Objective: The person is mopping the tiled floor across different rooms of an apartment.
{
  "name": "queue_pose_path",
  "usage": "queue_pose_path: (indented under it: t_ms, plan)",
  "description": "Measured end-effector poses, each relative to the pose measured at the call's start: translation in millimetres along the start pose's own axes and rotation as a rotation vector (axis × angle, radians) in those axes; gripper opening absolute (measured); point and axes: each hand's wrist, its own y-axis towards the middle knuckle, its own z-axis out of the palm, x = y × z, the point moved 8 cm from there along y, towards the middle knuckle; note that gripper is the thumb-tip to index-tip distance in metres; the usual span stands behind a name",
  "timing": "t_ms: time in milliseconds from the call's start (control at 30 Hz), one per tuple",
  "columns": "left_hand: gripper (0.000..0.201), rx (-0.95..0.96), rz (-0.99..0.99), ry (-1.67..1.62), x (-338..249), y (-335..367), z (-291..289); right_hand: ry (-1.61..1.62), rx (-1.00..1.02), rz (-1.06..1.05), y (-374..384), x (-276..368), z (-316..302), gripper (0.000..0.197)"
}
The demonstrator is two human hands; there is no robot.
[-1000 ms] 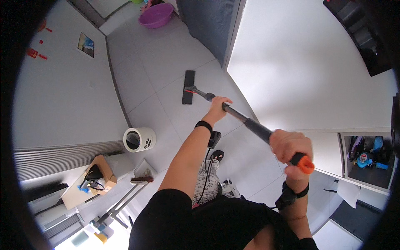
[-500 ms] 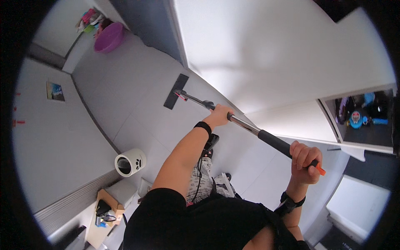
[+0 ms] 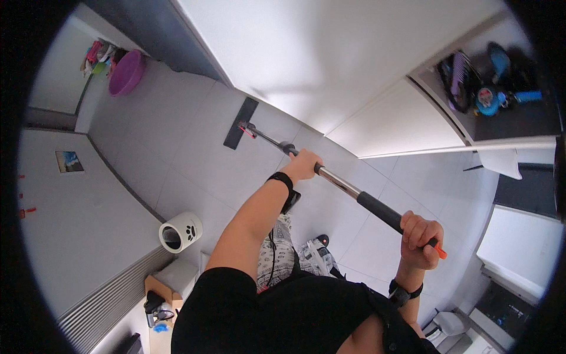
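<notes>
The left hand wraps the mop midway, hiding part of its pole; the right hand clasps the near handle, palm unseen. The black mop head lies far on the floor. Dark things in the right shelf blur together.

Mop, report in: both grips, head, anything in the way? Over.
Left grip closed round pole, right grip closed near orange tip. Mop head flat on floor. No loose item against it; purple basin apart.
</notes>
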Motion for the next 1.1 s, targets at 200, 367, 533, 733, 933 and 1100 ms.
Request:
queue_pose_path:
  t_ms: [200, 367, 533, 733, 933, 1100]
  plan:
    - [0.028, 0.025, 0.094, 0.044, -111, -16, 99, -0.034, -0.154, -0.053, -101, 75, -82, 0.028]
    - [0.025, 0.154, 0.137, 0.125, -197, -31, 198, -0.085, -0.292, -0.082, -205, 139, -137, 0.035]
    - [0.017, 0.273, 0.360, 0.215, -271, -56, 292, -0.123, -0.461, -0.105, -306, 193, -172, 0.036]
    - [0.013, 0.371, 0.522, 0.220, -353, -94, 380, -0.210, -0.604, -0.129, -401, 266, -183, 0.036]
    - [0.014, 0.514, 0.619, 0.140, -436, -133, 415, -0.518, -0.652, -0.227, -433, 337, -141, 0.045]
    - [0.013, 0.911, 0.665, 0.233, -437, -157, 398, -0.137, -0.093, -0.301, -425, 351, -110, 0.044]
